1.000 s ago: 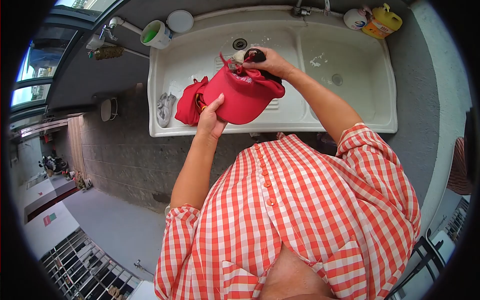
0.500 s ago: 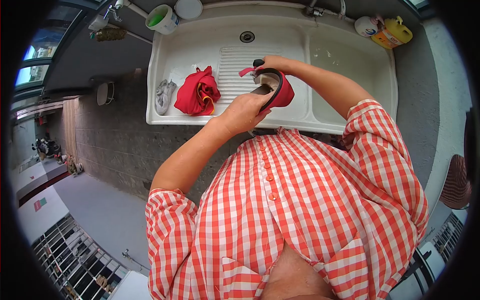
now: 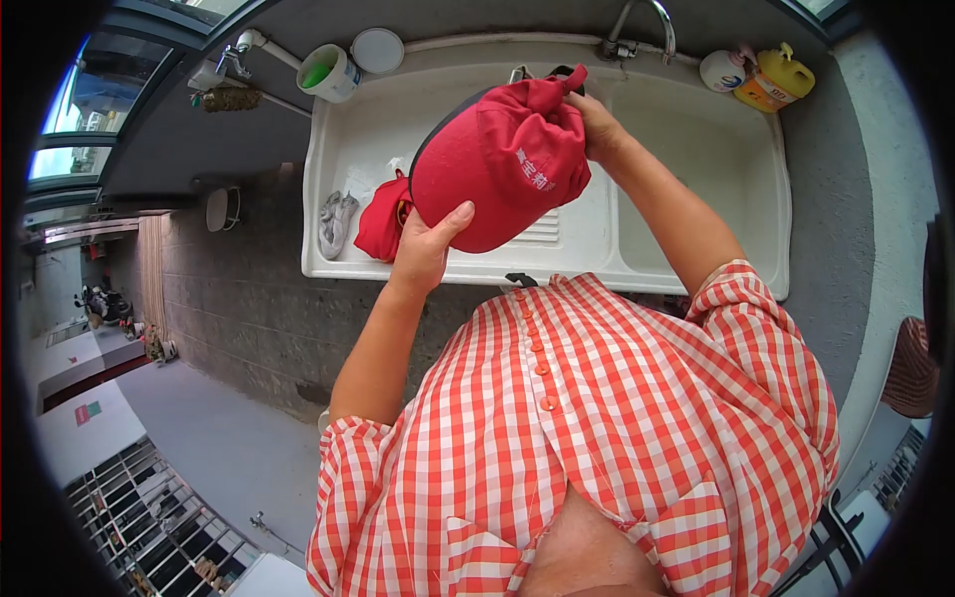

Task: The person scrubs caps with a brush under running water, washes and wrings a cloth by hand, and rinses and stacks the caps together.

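A red cap [image 3: 517, 164] with white lettering is held up over the white sink [image 3: 637, 239]. My left hand [image 3: 428, 246] is closed on the edge of its brim, thumb on top. At the back of the crown, my right hand [image 3: 600, 129] grips the cap; its fingertips are partly hidden. Behind the brim lies a crumpled red cloth [image 3: 378, 227] with yellow trim, partly covered by the cap. A grey cloth [image 3: 337, 224] rests to the left of it in the basin.
A chrome faucet [image 3: 668, 25] arches over the sink's back edge. At back left stand a white bucket [image 3: 343, 80] with green inside and a round white lid [image 3: 378, 50]. A yellow jug [image 3: 781, 78] and a white bottle [image 3: 723, 72] sit at back right.
The cap has turned from showing its inside to showing its brim and lettered crown, and sits higher. My left hand has shifted left along the brim; my right hand has moved right.
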Demonstrator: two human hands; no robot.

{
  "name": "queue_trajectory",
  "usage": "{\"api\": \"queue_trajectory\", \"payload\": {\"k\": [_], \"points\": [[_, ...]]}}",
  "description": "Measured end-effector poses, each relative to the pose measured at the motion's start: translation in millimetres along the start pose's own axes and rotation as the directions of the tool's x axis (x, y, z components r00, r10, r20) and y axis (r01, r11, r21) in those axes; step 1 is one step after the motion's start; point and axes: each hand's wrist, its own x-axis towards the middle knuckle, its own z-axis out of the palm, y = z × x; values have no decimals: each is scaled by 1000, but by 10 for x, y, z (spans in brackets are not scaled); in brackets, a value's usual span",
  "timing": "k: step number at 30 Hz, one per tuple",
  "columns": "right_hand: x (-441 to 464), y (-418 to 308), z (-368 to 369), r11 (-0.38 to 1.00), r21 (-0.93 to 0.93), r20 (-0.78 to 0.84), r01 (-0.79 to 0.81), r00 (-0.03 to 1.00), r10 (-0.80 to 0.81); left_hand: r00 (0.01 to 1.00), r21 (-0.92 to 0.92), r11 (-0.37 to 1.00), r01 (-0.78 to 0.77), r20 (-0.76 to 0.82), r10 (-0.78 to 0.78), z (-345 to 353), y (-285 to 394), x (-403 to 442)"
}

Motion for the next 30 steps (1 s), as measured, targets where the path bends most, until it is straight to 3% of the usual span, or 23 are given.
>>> {"api": "queue_trajectory", "payload": {"k": [1, 3, 5, 6, 8, 9, 10, 11, 13, 15, 16, 17, 18, 19, 20, 21, 22, 23, 24, 25, 26, 28, 30], "points": [[41, 65, -9, 995, -97, -28, 9, 1000, -12, 994, 323, 944, -67, 109, 33, 87, 69, -39], [38, 124, 69, 980, -197, -53, 10, 998, -20, 943, 789, 560, -254, 331, -40, 248, 160, -30], [-64, 133, 280, 877, -475, 26, -68, 995, 91, 827, 818, 255, -515, 552, -101, 538, 361, 8], [-7, 179, 257, 857, -514, 78, -42, 992, 96, 833, 823, 254, -508, 545, -100, 608, 408, 42], [101, 260, 236, 821, -569, 139, -58, 976, 165, 692, 713, 137, -687, 700, -174, 703, 445, 87], [119, 293, 276, 781, -621, 192, -59, 955, 224, 697, 718, 139, -682, 695, -174, 761, 464, 92], [117, 318, 330, 737, -672, 187, -73, 946, 264, 674, 714, 48, -698, 678, -294, 822, 480, 94], [158, 342, 372, 633, -774, 225, 20, 943, 245, 647, 695, -44, -718, 644, -408, 859, 490, 107], [285, 414, 341, 315, -943, 195, 105, 944, 267, 625, 650, -49, -759, 704, -337, 705, 255, 154], [324, 489, 270, 261, -961, 163, 93, 951, 261, 550, 546, -80, -834, 813, -188, 611, 129, 196], [344, 540, 251, 208, -975, 134, 82, 958, 252, 557, 553, -80, -829, 808, -190, 598, 144, 199], [372, 616, 165, 211, -974, 140, 86, 955, 260, 657, 684, -55, -728, 672, -343, 585, 174, 199], [384, 638, 49, 540, -840, 82, -50, 973, 217, 715, 796, -57, -602, 506, -482, 626, 271, 191], [370, 623, -14, 798, -581, 7, -160, 979, 202, 765, 821, 12, -570, 536, -356, 413, 245, 217], [375, 588, -83, 905, -374, -61, -202, 979, 193, 881, 905, 269, -329, 396, -258, 191, 233, 166], [379, 526, -110, 966, -143, -130, -215, 972, 197, 954, 851, 519, -79, 215, -207, -36, 236, 103], [361, 445, -182, 983, -5, -118, -186, 976, 184, 989, 675, 736, -43, 132, -64, -275, 188, -1], [329, 398, -124, 982, -3, -117, -190, 975, 188, 999, 438, 897, -48, 7, 50, -495, 117, -131], [242, 334, -24, 975, 78, -37, -209, 976, 212, 992, 228, 971, -78, -75, 97, -675, 64, -248], [137, 280, 95, 960, 153, 44, -236, 972, 232, 978, 7, 992, -127, -169, 126, -811, 24, -371], [45, 282, 241, 952, 141, 84, -272, 961, 262, 975, 4, 991, -132, -178, 130, -919, -6, -493], [30, 435, 377, 928, 100, 221, -360, 917, 332, 974, -366, 910, -194, -182, 134, -1124, -54, -706], [27, 548, 550, 910, 58, 281, -411, 881, 380, 968, -403, 884, -238, -176, 181, -1339, -177, -879]]}}
